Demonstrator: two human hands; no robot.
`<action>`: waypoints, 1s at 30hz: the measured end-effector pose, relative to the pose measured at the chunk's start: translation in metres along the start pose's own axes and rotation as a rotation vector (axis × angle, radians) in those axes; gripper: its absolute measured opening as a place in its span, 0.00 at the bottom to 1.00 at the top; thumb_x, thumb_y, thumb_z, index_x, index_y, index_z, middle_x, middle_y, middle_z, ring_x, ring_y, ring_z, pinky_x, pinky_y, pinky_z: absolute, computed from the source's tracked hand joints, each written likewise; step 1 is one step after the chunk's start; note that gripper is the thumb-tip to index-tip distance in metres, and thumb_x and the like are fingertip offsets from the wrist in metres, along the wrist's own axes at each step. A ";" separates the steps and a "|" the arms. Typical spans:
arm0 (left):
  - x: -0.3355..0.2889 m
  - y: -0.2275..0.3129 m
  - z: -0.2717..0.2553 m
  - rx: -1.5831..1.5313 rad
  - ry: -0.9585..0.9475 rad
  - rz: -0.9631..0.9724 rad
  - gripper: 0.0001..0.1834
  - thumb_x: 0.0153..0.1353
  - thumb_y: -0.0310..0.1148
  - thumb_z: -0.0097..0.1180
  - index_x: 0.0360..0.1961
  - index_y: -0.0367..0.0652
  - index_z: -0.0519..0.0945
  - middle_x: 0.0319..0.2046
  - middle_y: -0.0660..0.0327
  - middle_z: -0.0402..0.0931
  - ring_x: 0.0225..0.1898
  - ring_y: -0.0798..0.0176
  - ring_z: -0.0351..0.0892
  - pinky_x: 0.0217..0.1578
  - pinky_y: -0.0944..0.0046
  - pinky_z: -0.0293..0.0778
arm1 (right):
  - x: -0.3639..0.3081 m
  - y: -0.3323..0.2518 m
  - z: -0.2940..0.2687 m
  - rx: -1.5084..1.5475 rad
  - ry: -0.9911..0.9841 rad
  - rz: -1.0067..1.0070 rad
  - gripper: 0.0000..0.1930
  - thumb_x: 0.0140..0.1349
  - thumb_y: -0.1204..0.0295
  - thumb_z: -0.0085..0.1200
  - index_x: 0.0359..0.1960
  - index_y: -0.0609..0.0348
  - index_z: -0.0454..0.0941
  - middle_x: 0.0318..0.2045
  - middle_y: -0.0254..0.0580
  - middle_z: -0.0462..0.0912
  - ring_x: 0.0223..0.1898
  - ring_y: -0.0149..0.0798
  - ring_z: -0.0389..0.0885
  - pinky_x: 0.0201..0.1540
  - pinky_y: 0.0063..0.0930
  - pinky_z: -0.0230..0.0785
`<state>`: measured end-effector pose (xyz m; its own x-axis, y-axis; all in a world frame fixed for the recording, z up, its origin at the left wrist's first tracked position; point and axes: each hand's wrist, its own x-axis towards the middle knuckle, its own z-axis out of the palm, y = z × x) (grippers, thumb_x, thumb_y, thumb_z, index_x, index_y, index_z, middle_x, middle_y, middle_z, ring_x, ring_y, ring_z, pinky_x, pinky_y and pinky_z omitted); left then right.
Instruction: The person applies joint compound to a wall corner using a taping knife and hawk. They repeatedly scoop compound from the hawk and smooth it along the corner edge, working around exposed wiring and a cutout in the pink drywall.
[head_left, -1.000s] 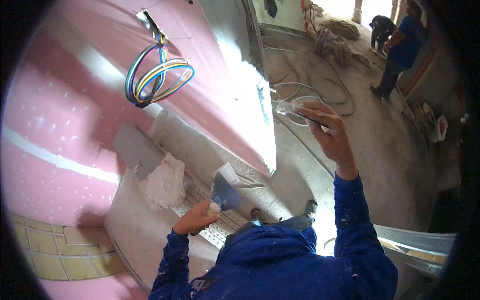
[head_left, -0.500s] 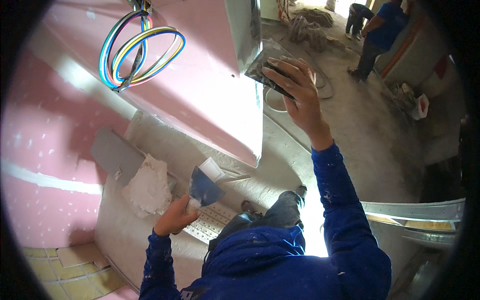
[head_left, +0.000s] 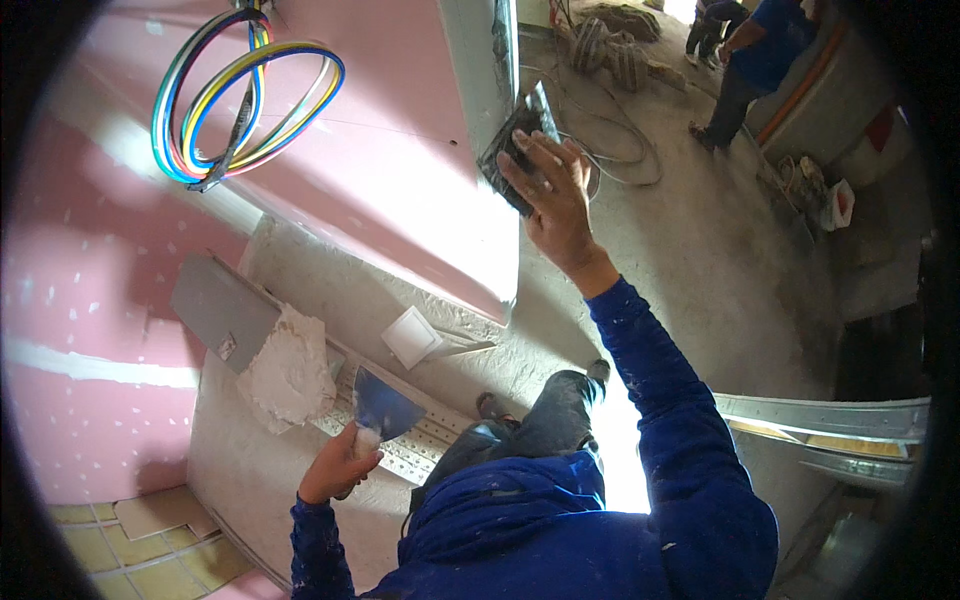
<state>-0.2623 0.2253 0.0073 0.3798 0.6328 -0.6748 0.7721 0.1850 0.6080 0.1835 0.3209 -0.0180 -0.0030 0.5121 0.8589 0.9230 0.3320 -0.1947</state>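
Note:
In my left hand is a wide putty knife, its handle wrapped by my fingers and its blade pointing up and away. My right arm is stretched far forward. Its hand has the fingers laid over a dark, dusty sheet that looks like sandpaper, one corner bent up. That sheet lies at the outer edge of the pink plasterboard wall; whether it presses on the edge, I cannot tell.
A loop of coloured cables hangs at upper left. Below lie a grey board, a pale lump of material, a white square plate and a perforated metal strip. Another person stands far right near a white container.
My right hand has moved left and slightly down with the dark sheet, which has tilted more upright. The putty knife has shifted left and a little lower. The whole view has shifted slightly.

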 end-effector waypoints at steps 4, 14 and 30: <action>-0.004 -0.005 0.003 -0.016 -0.011 0.035 0.29 0.61 0.39 0.63 0.58 0.35 0.67 0.28 0.59 0.77 0.22 0.68 0.75 0.24 0.66 0.75 | -0.033 0.001 0.016 0.029 -0.050 0.050 0.34 0.50 0.81 0.58 0.61 0.34 0.76 0.65 0.34 0.70 0.65 0.45 0.65 0.67 0.56 0.53; -0.017 0.007 -0.002 0.034 0.038 0.037 0.28 0.62 0.40 0.63 0.58 0.38 0.68 0.27 0.60 0.76 0.22 0.69 0.75 0.23 0.67 0.74 | 0.023 -0.009 -0.034 0.000 -0.007 -0.010 0.35 0.53 0.81 0.59 0.63 0.32 0.73 0.66 0.30 0.69 0.68 0.43 0.63 0.71 0.53 0.49; -0.010 0.017 0.000 0.113 -0.008 0.059 0.24 0.62 0.41 0.64 0.53 0.40 0.70 0.28 0.62 0.76 0.23 0.69 0.74 0.24 0.66 0.74 | -0.005 -0.024 -0.027 0.051 0.001 0.072 0.36 0.56 0.86 0.52 0.63 0.28 0.72 0.65 0.28 0.70 0.68 0.39 0.65 0.71 0.53 0.49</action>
<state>-0.2532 0.2220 0.0248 0.4298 0.6338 -0.6431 0.8008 0.0614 0.5957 0.1723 0.2891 -0.0046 0.0633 0.5350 0.8425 0.8999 0.3344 -0.2799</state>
